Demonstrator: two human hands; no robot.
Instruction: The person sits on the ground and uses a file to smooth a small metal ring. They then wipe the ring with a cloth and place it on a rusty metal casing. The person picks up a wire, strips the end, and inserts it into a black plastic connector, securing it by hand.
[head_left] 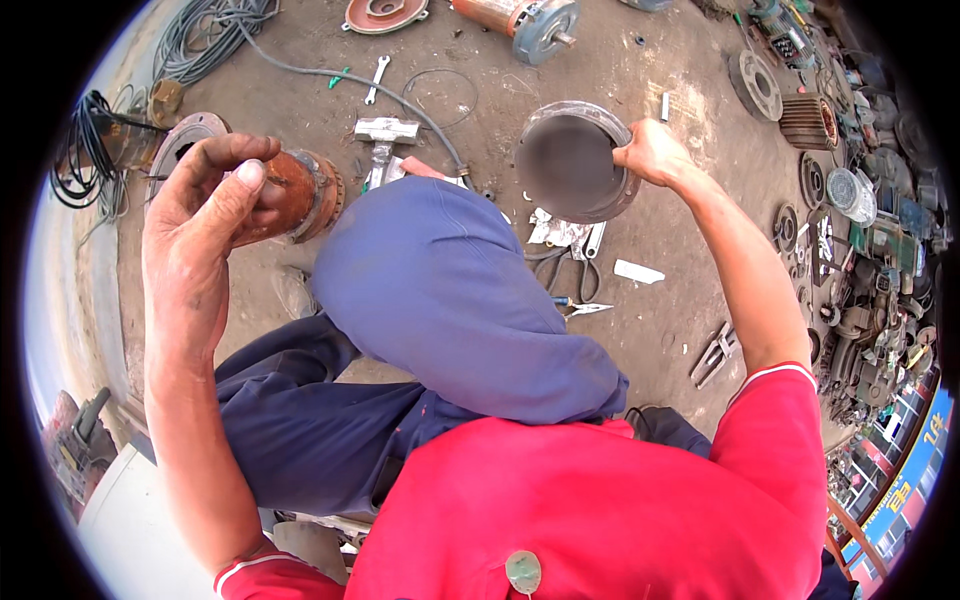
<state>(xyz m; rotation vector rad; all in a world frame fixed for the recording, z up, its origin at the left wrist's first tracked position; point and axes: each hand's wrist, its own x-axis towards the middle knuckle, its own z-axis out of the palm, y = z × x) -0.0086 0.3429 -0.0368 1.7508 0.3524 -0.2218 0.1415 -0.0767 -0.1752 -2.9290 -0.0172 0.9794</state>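
My right hand (660,155) is closed on the edge of a round grey metal housing (568,108), with the thumb at its rim. The inside of this housing is dark and blurred. My left hand (205,200) is raised at the left, its thumb and fingers curled toward each other. Whatever they pinch, if anything, cannot be made out. Just behind those fingers lies a rusty orange-brown motor body (300,195) with a toothed-looking end, partly hidden by the hand. A flanged round part (200,128) shows behind it.
On the dirt floor lie a hammer (387,130), an open-end wrench (378,80), scissors (590,275), pliers (714,355) and a grey cable (330,72). Another motor (545,30) lies at the far side. Piled metal parts (880,250) line the right. My knee (430,270) is between my arms.
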